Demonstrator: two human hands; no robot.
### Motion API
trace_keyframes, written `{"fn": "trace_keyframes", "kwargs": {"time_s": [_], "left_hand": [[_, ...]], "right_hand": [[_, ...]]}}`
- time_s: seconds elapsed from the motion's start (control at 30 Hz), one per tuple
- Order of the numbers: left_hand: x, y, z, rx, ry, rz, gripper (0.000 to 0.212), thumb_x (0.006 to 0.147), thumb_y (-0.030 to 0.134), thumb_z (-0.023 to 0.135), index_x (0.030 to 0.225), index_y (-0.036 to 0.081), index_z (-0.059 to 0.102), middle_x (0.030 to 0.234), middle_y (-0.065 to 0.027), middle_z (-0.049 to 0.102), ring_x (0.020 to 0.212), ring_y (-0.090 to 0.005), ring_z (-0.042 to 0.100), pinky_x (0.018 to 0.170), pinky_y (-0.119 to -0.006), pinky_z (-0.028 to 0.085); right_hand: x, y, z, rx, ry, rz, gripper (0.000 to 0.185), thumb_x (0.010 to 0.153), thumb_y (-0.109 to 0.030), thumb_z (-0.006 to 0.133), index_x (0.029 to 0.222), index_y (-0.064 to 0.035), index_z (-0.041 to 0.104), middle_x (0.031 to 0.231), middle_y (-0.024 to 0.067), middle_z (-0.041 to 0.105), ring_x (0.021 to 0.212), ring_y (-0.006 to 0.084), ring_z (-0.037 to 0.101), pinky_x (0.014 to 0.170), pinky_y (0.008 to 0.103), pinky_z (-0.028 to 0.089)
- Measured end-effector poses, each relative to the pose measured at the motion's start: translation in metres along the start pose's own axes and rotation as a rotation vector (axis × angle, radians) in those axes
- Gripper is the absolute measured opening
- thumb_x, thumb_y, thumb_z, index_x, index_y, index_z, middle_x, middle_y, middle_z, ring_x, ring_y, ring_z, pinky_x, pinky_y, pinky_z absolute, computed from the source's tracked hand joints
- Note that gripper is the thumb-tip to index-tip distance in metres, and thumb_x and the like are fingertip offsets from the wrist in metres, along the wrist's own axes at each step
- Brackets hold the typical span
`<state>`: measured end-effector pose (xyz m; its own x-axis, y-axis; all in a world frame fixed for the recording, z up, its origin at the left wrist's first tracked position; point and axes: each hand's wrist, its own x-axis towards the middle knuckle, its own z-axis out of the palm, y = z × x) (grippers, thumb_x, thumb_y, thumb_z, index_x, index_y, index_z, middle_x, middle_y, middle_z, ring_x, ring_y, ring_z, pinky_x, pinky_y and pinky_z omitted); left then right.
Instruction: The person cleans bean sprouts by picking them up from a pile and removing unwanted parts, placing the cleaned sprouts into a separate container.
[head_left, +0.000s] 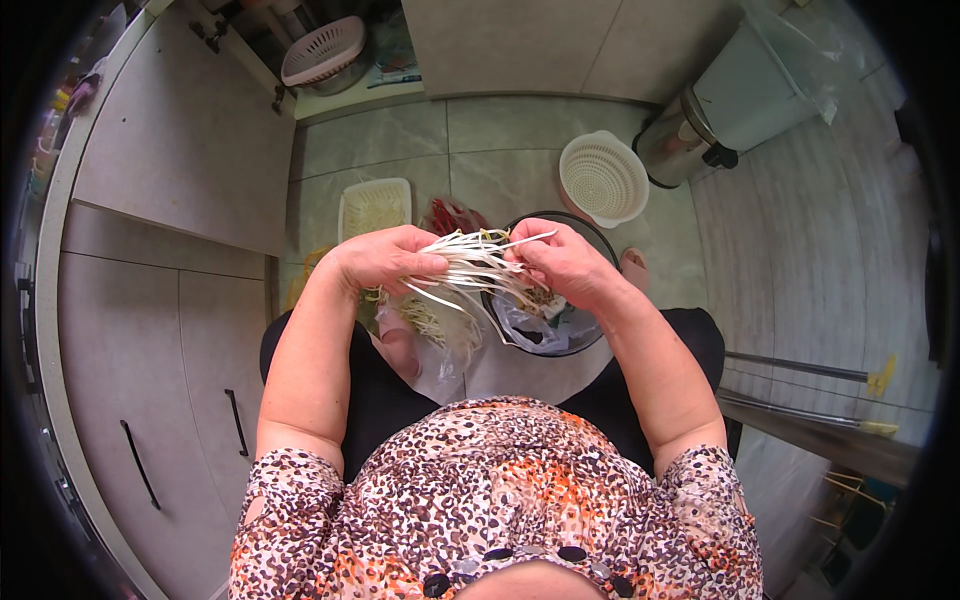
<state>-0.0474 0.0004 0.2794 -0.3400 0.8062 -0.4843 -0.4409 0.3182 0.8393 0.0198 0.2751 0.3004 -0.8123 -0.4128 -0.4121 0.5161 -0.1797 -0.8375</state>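
My left hand (386, 259) grips a bundle of long white bean sprouts (476, 262), thumb laid across the top. At the other end of the bundle, my right hand (559, 259) pinches sprout ends between thumb and fingers. One pale stem sticks out past the right fingertips. Beneath my right hand stands a round black-rimmed bin with a plastic liner (525, 334), holding brownish scraps. A clear plastic bag (450, 341) with more sprouts lies on the floor below my left hand. Beyond it sits a white rectangular basket (409, 199) with pale sprouts inside.
A white round colander (607, 180) rests on the tiled floor, near a metal pedal bin (671, 146) and a grey bin (754, 90). Something red in a plastic bag (454, 216) lies behind the sprouts. At left, a cabinet door (187, 135) hangs open; a pink basket (326, 52) is inside the cabinet.
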Motion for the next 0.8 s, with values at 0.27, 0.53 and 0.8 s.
{"fn": "trace_keyframes", "kwargs": {"time_s": [0.27,0.53,0.8], "left_hand": [[-0.012,0.021,0.006,0.008,0.027,-0.063,0.032,0.093,0.038,0.066,0.109,0.011,0.065,0.070,0.0105,0.045,0.058,-0.0024,0.035,0.048,-0.020,0.025],[-0.010,0.010,0.001,-0.077,0.051,-0.022,0.034,0.092,0.038,0.068,0.099,0.005,0.066,0.071,0.0091,0.056,0.057,-0.0016,0.044,0.047,-0.020,0.033],[-0.009,0.015,0.002,-0.064,0.017,-0.047,0.034,0.093,0.037,0.067,0.101,0.004,0.066,0.075,0.0091,0.058,0.061,-0.0015,0.046,0.050,-0.019,0.036]], "right_hand": [[-0.006,-0.007,-0.013,-0.024,0.003,-0.002,0.013,0.094,-0.011,0.051,0.097,-0.0020,0.060,0.082,0.0006,0.062,0.062,0.0053,0.049,0.055,0.0188,0.038],[-0.014,-0.017,-0.019,-0.102,-0.107,0.032,0.014,0.093,-0.016,0.063,0.094,-0.0020,0.066,0.078,-0.0031,0.059,0.065,0.0039,0.048,0.056,0.0192,0.035],[-0.015,-0.019,-0.013,-0.248,-0.052,0.039,0.009,0.088,-0.012,0.066,0.090,-0.0030,0.065,0.073,-0.0057,0.058,0.063,0.0031,0.046,0.057,0.0200,0.036]]}}
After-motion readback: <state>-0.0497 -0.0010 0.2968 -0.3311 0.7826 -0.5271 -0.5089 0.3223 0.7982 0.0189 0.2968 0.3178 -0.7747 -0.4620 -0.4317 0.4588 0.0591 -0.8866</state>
